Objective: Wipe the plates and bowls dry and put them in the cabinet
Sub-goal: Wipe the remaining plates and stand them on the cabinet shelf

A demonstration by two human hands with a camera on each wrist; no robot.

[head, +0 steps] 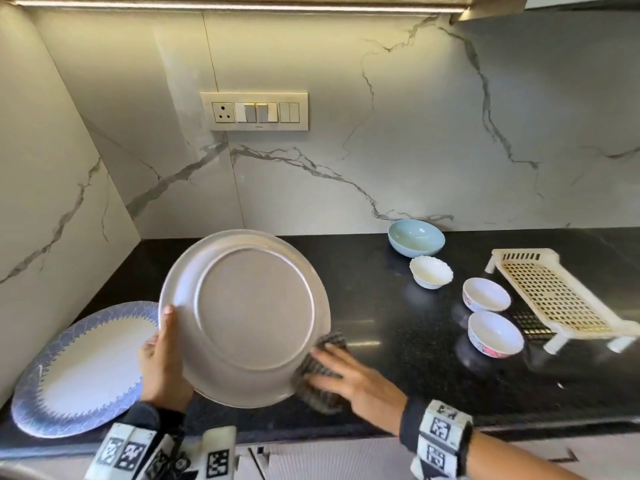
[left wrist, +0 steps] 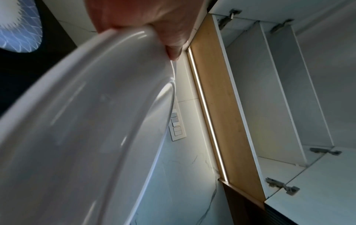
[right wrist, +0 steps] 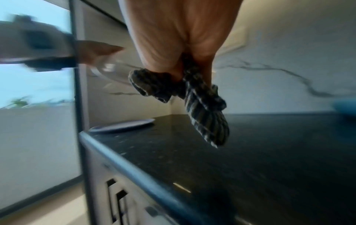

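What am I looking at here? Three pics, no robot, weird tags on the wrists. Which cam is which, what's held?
No machine: a person wearing three cameras. The big picture is from the head; the other two look along each wrist, and the tagged blocks are those wrist cameras.

The left hand holds a grey plate by its rim, underside toward the head camera. The right hand has its grip on a striped cloth at the plate's lower right edge.

On the black counter lie a blue-rimmed plate, a pale blue bowl, three small white bowls, the nearest at, and a cream rack.
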